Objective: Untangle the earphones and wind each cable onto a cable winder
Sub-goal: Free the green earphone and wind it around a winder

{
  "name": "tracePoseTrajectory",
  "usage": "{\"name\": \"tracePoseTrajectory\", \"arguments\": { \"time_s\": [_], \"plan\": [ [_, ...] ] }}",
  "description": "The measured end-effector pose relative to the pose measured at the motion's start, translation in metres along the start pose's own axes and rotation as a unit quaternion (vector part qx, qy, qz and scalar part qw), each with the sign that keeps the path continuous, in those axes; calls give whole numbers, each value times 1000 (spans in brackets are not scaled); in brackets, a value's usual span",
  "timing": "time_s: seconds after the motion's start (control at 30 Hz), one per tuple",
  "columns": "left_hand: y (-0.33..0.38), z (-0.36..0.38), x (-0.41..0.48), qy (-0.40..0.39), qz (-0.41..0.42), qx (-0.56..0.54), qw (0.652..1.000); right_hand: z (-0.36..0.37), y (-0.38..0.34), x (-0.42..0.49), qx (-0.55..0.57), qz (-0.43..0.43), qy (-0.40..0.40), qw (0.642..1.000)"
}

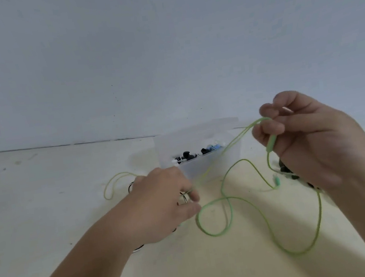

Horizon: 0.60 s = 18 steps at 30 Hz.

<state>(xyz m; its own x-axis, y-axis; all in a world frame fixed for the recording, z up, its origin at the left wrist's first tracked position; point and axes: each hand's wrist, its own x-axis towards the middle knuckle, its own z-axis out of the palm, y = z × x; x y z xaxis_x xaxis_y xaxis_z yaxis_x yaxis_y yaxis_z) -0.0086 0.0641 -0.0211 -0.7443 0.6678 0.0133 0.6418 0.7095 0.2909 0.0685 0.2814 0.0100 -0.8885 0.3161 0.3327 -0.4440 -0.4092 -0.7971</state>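
Right hand, 3 o'clock of box, pinches cable aloft; left hand, 7 o'clock, pinches it low, likely to expose tangles

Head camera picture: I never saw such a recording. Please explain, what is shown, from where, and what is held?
There is no machine here: a person wears one camera on the head, looking down at two bare hands. The right hand pinches a green earphone cable with curled fingers, above the table. The left hand, lower, seems to pinch the same cable. Its rest lies in loose loops on the table. Behind stands a translucent box with small dark and blue pieces.
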Motion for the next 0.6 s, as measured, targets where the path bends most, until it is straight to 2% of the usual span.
{"name": "tracePoseTrajectory", "arguments": {
  "time_s": [0.1, 0.13, 0.17, 0.2, 0.23, 0.27, 0.33, 0.4, 0.43, 0.47, 0.53, 0.57, 0.6],
  "plan": [
    [-9, 5, 6, 24, -22, -24, 999, -8, -6, 3, 52, -15, 61, 997],
    [-13, 4, 8, 44, -32, -39, 998, -12, -6, 5, 9, -15, 106, 994],
    [-15, 2, 8, 62, -37, -55, 996, -16, -6, 6, -89, -10, 162, 983],
    [-16, 0, 8, 75, -41, -69, 994, -20, -4, 7, -228, 4, 204, 952],
    [-16, -2, 8, 82, -40, -77, 993, -22, -2, 7, -363, 26, 208, 908],
    [-14, -2, 8, 83, -32, -79, 993, -20, 0, 6, -467, 54, 178, 865],
    [-9, -1, 7, 80, -11, -75, 994, -13, 9, 1, -596, 102, 87, 792],
    [-4, 1, 6, 73, 7, -55, 996, -2, 18, -6, -678, 90, 16, 730],
    [-1, 3, 6, 71, 14, -43, 996, 3, 21, -8, -690, 66, -16, 721],
    [0, 5, 6, 71, 18, -33, 997, 7, 22, -10, -668, 50, -56, 740],
    [4, 6, 6, 72, 28, -18, 997, 16, 27, -15, -566, 92, -134, 808],
    [5, 6, 5, 73, 31, -12, 997, 20, 32, -18, -541, 126, -165, 815],
    [6, 6, 5, 73, 35, -5, 997, 23, 38, -21, -559, 134, -180, 798]
  ]
}}
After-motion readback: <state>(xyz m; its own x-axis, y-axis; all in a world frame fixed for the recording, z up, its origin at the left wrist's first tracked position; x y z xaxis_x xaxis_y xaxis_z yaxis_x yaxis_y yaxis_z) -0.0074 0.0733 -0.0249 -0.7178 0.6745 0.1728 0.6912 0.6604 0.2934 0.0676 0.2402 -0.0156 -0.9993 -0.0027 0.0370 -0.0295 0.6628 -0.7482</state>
